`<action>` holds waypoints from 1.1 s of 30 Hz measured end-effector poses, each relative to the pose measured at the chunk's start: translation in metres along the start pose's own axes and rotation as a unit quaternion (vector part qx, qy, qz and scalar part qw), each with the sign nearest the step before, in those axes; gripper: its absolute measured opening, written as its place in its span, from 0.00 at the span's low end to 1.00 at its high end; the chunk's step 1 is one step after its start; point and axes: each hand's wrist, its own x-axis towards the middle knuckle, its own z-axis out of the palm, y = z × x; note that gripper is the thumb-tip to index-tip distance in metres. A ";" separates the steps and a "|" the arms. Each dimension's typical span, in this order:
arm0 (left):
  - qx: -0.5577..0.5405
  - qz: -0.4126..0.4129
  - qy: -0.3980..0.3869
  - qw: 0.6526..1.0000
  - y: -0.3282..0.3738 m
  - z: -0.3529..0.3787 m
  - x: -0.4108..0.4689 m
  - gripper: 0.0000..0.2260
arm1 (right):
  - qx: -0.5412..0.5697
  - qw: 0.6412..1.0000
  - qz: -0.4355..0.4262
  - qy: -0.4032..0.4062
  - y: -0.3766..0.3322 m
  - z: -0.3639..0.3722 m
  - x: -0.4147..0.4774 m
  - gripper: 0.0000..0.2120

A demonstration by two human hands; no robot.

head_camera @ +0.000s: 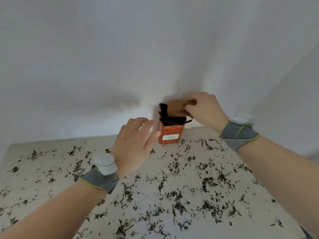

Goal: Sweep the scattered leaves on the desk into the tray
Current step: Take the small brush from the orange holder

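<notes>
A white wall [103, 49] fills the upper view. Below it the pale tabletop [29, 178] runs to the wall's foot. The leaves [208, 183] lie scattered over nearly all of it, thicker toward the right and the near edge, and none are gathered yet.

The left hand [134, 145] reaches forward, its fingers straight and loosely together. Its thumb tip is against, or just beside, the left face of the box [170, 135]. It grips nothing.

The right hand [203, 109] is above the box, fingers curled, pinching the right edge of a flat brown piece [176, 107] that stands out of the box top. Each wrist wears a grey band [100, 180].

The orange box stands upright at the back of the tabletop, close to the wall. Dark tools [165, 116] stick out of it beside the brown piece.

No plain tray is in view. The brown piece may be the tray or a sweeping tool, but I cannot tell which.

The step in hand looks like fetching the tool, so sweeping has not begun. The next move likely calls for lifting the piece straight up, clear of the dark tools. The left hand would brace the box so that it does not tip.
</notes>
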 end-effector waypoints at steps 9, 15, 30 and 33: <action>-0.161 0.033 0.142 0.976 0.025 0.016 0.018 0.17 | 0.311 0.936 0.061 0.152 0.009 -0.015 -0.071 0.07; -0.273 0.047 0.163 0.947 0.081 0.018 -0.062 0.11 | 0.392 0.908 0.037 0.144 0.004 0.004 -0.186 0.05; -0.313 0.016 0.055 0.948 0.130 0.050 -0.144 0.04 | 0.553 0.831 0.055 -0.021 0.030 0.039 -0.334 0.04; -0.274 0.046 0.032 0.960 0.126 0.075 -0.117 0.03 | 0.552 0.830 0.073 -0.035 0.061 0.043 -0.313 0.04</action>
